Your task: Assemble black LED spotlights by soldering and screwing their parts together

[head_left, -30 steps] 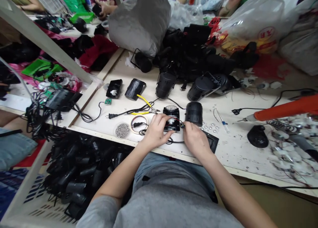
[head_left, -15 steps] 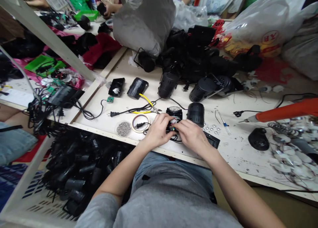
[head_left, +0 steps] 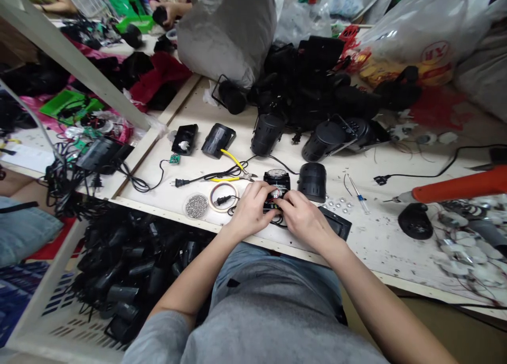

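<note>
Both hands are at a small open black lamp housing [head_left: 277,178] with a clear round lens at its far end, on the bench near the front edge. My left hand [head_left: 253,208] grips its left side, fingers curled over it. My right hand [head_left: 301,216] pinches at the inside from the right; a small part and thin wires show between the fingertips, too small to name. A black cable loops under the hands. Just behind the right hand stands a black cylindrical housing [head_left: 312,182]. A flat black cover [head_left: 336,224] lies beside the right wrist.
Left of the hands lie a tape roll [head_left: 212,201], a tub of screws [head_left: 196,206] and yellow-handled cutters [head_left: 233,160]. To the right are small clear lenses, a screwdriver [head_left: 358,195] and an orange electric screwdriver [head_left: 455,187]. Black housings pile up behind; a crate [head_left: 59,327] stands below left.
My right hand's fingers have shifted slightly inside the housing, and the small green part between them is now more hidden. The left hand keeps its grip. The view has moved slightly.
</note>
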Tool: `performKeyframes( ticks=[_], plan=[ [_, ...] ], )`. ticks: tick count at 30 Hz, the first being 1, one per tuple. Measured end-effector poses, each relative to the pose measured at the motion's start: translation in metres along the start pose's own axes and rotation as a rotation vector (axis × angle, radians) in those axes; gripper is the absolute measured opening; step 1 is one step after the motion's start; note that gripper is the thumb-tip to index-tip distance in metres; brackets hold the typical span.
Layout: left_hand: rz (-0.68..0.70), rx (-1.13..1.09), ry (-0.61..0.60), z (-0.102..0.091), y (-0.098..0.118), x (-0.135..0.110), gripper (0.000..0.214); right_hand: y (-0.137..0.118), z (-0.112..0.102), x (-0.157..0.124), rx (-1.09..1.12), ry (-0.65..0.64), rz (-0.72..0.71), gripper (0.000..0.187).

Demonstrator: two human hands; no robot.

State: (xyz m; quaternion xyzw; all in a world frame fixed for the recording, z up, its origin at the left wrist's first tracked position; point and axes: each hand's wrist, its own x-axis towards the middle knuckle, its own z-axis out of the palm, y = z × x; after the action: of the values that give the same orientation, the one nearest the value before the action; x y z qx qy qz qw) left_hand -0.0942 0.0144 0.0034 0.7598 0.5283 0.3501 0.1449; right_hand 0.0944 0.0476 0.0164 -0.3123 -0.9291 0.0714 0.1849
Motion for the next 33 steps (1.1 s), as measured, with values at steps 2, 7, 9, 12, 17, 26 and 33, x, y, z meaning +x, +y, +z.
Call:
performKeyframes(
  ticks=[2,7,9,12,17,26,33],
  plan=[
    [0.004,0.01,0.002,0.0,0.001,0.001,0.042,-0.001,-0.002,0.001,0.004,-0.012,-0.003,0.025],
    [0.013,0.015,-0.009,0.0,0.003,0.002,0.042,0.0,-0.004,0.004,0.044,-0.03,-0.025,0.022],
    [0.01,0.009,-0.009,0.0,0.003,0.003,0.041,0.003,-0.002,0.005,0.06,-0.027,-0.029,0.021],
    [0.003,0.002,-0.015,0.0,0.002,0.003,0.042,0.005,0.001,0.005,0.065,-0.022,-0.039,0.022],
    [-0.022,-0.017,0.018,0.001,0.002,-0.002,0.051,0.002,0.002,0.003,0.047,-0.021,-0.054,0.024],
    [-0.235,-0.213,0.274,0.001,0.006,-0.017,0.013,0.001,0.004,-0.001,0.048,0.011,-0.032,0.026],
    [-0.115,-0.033,0.255,0.015,0.006,-0.001,0.011,-0.001,0.008,-0.001,0.026,0.027,-0.034,0.026]
  ],
)
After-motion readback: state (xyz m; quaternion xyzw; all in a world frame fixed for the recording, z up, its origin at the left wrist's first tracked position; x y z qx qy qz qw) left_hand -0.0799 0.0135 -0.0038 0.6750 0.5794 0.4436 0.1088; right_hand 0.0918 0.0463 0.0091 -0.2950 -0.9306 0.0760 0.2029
